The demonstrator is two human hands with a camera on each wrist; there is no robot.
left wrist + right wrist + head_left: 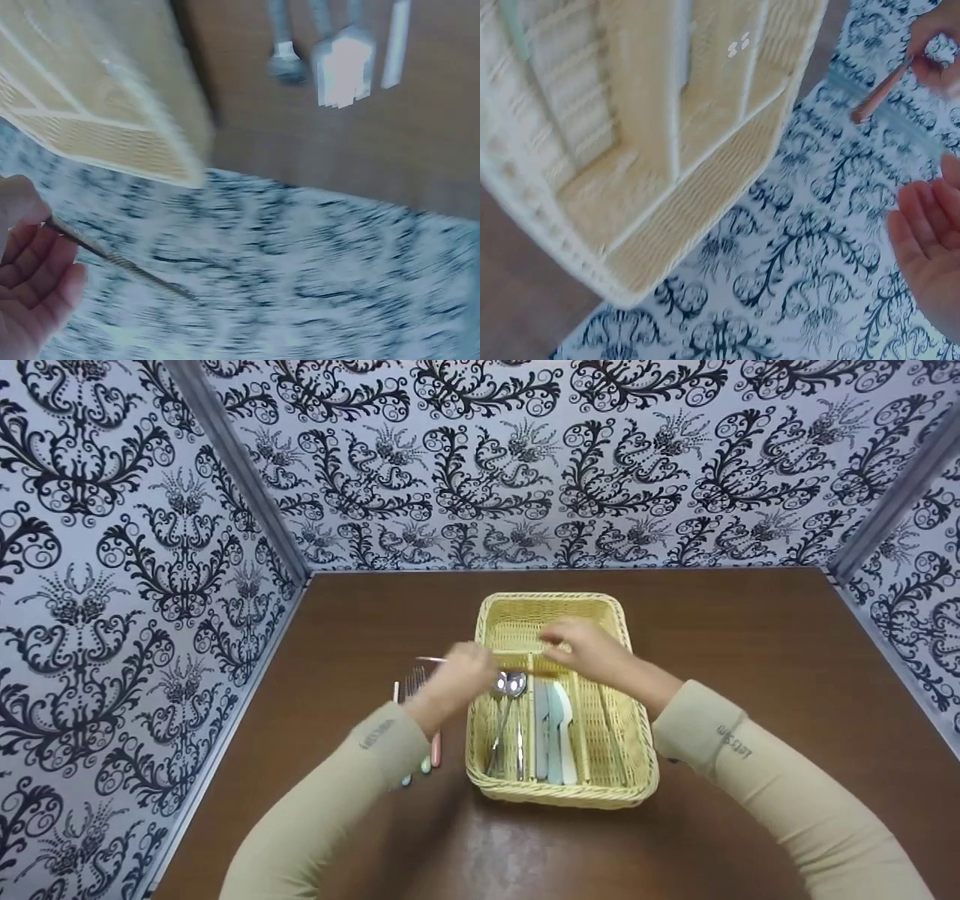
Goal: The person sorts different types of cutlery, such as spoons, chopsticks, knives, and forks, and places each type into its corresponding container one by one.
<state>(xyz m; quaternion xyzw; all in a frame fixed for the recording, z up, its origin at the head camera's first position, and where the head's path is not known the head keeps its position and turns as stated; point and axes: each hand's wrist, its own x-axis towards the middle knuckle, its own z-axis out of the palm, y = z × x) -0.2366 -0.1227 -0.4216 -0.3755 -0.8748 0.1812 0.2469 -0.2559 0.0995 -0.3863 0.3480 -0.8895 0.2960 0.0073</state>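
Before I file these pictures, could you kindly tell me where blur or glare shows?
Head view: left hand blurred, pale sheen on the near table; left wrist view: wallpaper streaked by blur, one cutlery piece glaring white; right wrist view: basket soft, wallpaper clearer.

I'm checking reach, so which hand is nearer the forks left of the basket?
Left. In the head view, the left hand is just right of the forks; the right hand is farther right, over the basket.
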